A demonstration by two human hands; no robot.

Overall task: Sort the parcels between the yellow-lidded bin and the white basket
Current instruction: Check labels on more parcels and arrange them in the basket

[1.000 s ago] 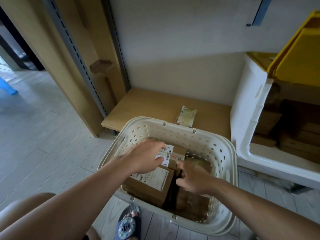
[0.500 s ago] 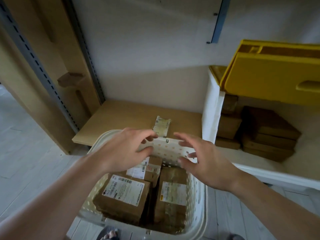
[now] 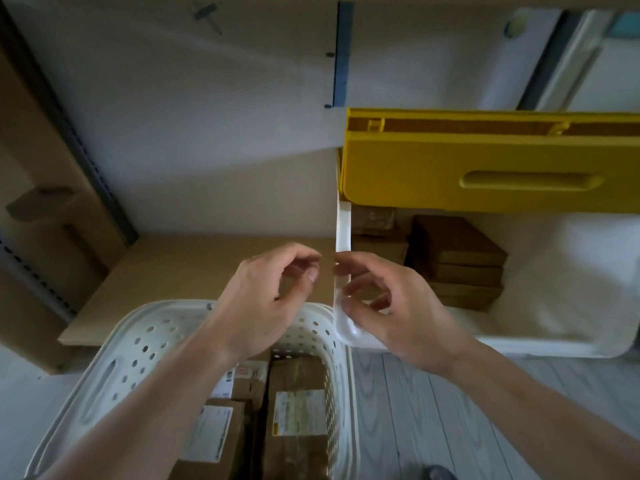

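A white basket (image 3: 114, 368) sits on the floor at the left, with brown labelled parcels (image 3: 298, 417) packed inside. Above its far rim the left hand (image 3: 263, 299) hovers, fingers loosely curled, holding nothing. Just beside it the right hand (image 3: 391, 306) does the same — fingertips near the white bin (image 3: 343, 237) edge. Further right, more parcels (image 3: 460, 261) are stacked in the bin under its raised yellow lid (image 3: 485, 168).

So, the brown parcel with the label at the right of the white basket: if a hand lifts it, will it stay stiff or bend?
The brown parcel probably stays stiff: its edges look straight and boxy. The paper wrap looks matte, so likely not slippery. Weight cannot be judged.
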